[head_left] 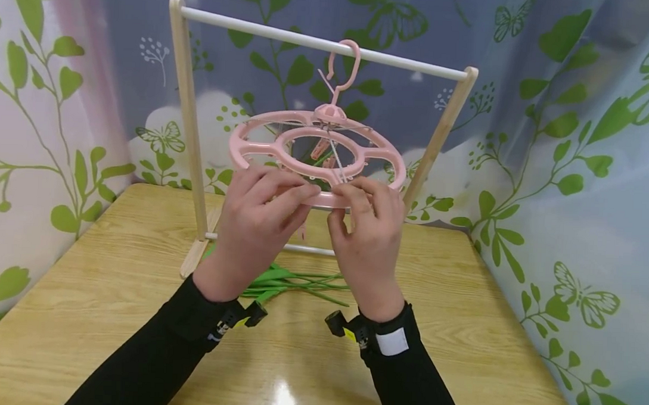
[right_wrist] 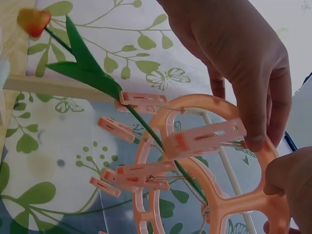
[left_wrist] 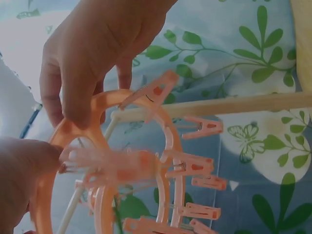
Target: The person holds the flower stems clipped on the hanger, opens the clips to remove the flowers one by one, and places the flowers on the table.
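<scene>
A round pink clip hanger (head_left: 324,199) hangs by its hook from a white rod. My left hand (head_left: 262,218) pinches the near part of its rim between thumb and fingers. Close beside it on the same rim, my right hand (head_left: 371,234) pinches too. Several pink pegs dangle below the ring; one peg (left_wrist: 195,163) shows in the left wrist view. In the right wrist view, a peg (right_wrist: 141,100) on the ring sits against the green stem of an orange-yellow tulip (right_wrist: 34,22). Fingertips and parts of the pegs are hidden behind the rim.
A wooden-sided rack (head_left: 189,120) with a white top rod (head_left: 287,34) stands on the wood-grain table (head_left: 443,326). Green stems and leaves (head_left: 295,279) lie on the table behind the wrists. Leaf-patterned curtains (head_left: 568,151) enclose the back and sides.
</scene>
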The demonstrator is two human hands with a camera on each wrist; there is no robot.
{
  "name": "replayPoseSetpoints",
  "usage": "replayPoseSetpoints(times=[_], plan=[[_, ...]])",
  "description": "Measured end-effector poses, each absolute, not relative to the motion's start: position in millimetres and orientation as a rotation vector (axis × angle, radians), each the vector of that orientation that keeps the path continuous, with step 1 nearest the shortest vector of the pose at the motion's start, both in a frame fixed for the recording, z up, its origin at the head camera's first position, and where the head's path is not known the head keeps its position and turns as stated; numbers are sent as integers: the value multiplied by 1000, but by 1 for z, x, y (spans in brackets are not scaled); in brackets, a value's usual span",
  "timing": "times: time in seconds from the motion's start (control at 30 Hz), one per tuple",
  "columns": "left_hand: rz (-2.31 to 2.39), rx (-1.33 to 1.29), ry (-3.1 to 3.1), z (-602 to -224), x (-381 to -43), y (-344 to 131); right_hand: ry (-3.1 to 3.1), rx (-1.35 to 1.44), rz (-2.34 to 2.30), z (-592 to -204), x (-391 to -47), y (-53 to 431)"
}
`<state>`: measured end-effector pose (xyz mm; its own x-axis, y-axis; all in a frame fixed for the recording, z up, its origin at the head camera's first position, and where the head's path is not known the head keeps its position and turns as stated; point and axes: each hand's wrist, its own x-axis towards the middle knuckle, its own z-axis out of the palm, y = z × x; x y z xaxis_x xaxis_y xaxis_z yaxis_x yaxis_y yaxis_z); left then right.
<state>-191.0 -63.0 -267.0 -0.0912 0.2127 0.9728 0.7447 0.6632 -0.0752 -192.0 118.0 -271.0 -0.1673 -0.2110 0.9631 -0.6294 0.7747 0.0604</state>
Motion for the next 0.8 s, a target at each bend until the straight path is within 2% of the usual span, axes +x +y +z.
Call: replayPoseSetpoints(times=[0.4,0.8], plan=[[-536,-769,-1746,-263,-197,-83,-1774,583,560,-269,-199,134],[-492,-779,-1679,-266,-189,-63,-1715,702,362,-266,-187,116]])
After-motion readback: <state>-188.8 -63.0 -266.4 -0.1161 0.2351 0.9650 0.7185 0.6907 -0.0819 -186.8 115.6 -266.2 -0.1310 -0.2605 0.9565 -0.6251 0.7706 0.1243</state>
